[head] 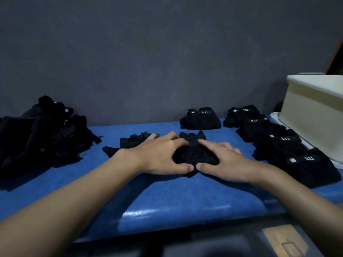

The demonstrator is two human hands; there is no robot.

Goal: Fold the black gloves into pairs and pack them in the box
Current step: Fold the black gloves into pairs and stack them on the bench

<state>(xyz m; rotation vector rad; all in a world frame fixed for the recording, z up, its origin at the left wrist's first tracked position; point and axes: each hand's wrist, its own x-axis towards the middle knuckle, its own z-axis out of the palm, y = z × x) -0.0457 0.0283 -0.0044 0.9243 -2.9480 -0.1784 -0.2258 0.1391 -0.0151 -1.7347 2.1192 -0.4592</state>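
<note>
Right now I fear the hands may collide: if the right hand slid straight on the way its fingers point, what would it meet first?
Likely the left hand: the right hand rests on the crumpled black fabric glove, fingers aimed across it at the left fingers; depth is unclear.

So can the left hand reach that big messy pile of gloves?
Probably yes. The left hand presses the middle glove now, but only a flat loose glove and bare table lie between it and the pile.
</note>
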